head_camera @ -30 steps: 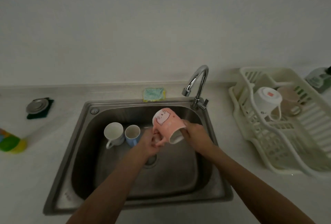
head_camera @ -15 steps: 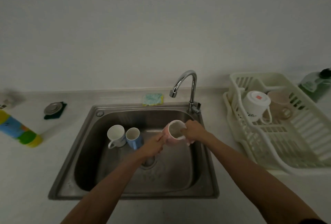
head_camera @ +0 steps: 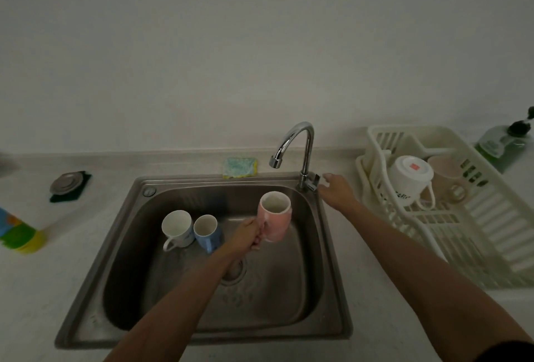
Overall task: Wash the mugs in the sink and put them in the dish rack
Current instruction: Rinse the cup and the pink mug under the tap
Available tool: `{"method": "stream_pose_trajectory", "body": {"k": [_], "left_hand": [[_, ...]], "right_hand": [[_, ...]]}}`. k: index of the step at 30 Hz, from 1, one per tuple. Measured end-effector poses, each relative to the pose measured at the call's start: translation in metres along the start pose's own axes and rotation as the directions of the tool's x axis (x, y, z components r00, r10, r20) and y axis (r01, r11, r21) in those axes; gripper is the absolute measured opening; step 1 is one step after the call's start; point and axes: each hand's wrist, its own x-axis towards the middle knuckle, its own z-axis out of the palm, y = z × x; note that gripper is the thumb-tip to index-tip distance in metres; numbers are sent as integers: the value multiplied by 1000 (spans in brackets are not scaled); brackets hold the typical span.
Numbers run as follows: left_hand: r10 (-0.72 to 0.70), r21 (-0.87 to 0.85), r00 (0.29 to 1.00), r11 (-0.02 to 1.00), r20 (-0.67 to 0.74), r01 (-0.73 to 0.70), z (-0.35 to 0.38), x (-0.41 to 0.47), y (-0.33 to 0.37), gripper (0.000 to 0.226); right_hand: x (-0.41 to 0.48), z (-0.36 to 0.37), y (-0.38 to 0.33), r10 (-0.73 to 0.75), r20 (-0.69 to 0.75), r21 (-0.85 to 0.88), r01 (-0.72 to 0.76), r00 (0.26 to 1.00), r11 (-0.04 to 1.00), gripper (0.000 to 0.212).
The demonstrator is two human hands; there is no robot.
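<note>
Half a second back both hands were on the pink mug (head_camera: 274, 217); the right hand (head_camera: 336, 191) has since let go and reached to the tap lever (head_camera: 314, 181) at the foot of the faucet (head_camera: 300, 136). Its fingertips are at the lever, but from here I can't tell whether they pinch it or only touch it. The left hand (head_camera: 248, 233) alone carries the mug now, fingers curled tight at its side and covering the handle. The mug hangs above the sink (head_camera: 124, 269) basin, mouth tipped up, pale glazed inside and matte pink outside.

On the basin floor a white mug (head_camera: 176, 228) and a smaller blue mug (head_camera: 208, 233) stand upright, touching. The left forearm hides most of the drain. The basin is brushed steel with rounded corners, and the faucet is a polished gooseneck.

To the right, the slatted cream plastic dish rack (head_camera: 491, 231) runs off the edge and holds an upturned white cup (head_camera: 409, 179) against a beige cup (head_camera: 445, 176). A green bottle (head_camera: 502, 144) behind it is dim and blurred. A coarse sponge (head_camera: 239, 167) lies behind the sink rim, a round metal stopper (head_camera: 65, 184) sits on a dark pad, and a bright bottle (head_camera: 20, 234) is cut off at the left.
</note>
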Motion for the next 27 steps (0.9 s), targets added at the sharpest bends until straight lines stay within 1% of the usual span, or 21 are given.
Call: {"method": "stream_pose_trajectory", "body": {"k": [3,5,12,15,18,22,25,27], "left_hand": [[-31,-21,999,999,-15,30,0,12,5,35],[-41,-16,999,999,-22,41,0,18,7,35],[-47,-24,999,999,19,47,-5,27,3,36],[-57,-23,998,998,16,57,-8,29,1,35],[-49,-28,999,998,9,49,-12,29,-5,35],[-49,-19,999,999,12,49,-17,25,-10,37],[-45,-11,999,999,14,45,-21,22,-13,37],[-34,0,999,999,18,34,-22,21,-13,37]], "right_hand": [[15,2,0,-32,57,-52,35,998,998,27],[20,4,0,-34,61,-71,38,998,997,24],[21,6,-1,-38,55,-79,43,998,996,26],[18,6,-5,-95,65,-110,102,993,989,27],[15,9,-8,-116,90,-154,129,989,980,29],[9,16,-12,-143,86,-177,156,986,972,19],[6,22,-14,-158,87,-204,173,984,964,17],[6,25,-14,-150,51,-215,158,987,964,17]]}}
